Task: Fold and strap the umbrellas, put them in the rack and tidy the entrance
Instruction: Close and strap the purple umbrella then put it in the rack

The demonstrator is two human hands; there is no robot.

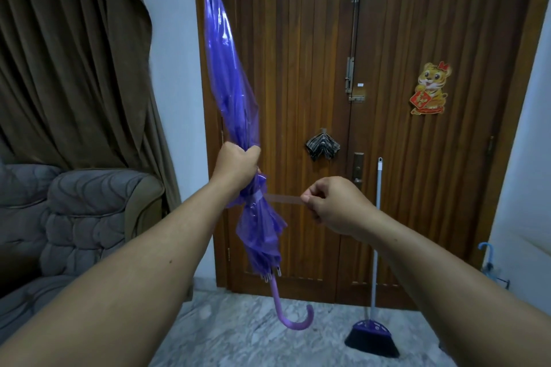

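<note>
Gripping the folded purple umbrella [231,74] around its gathered canopy, the left hand [237,165] is wrapped tight in a fist, holding it nearly upright in front of the wooden double door [298,68]. The tip points up toward the top of the frame and the curved handle [293,320] hangs low over the marbled floor [238,343]. Just below that fist, the translucent strap [283,199] runs out sideways from the canopy, pulled taut to the right hand [334,204], whose thumb and fingers are pinched closed on its free end.

A tiger sticker [430,88] on the right door leaf holds a red diamond with a character on it, too small to read. A tiny white label sits beside the metal latch [350,74]; its writing cannot be made out. A folded striped cloth [322,147] hangs at the door's middle. A broom [374,334] leans against the door, bristles on the floor. At the far right, a blue umbrella handle [487,250] sticks up beside the white wall. A grey armchair [74,217] and a brown curtain [74,53] fill the left side.
</note>
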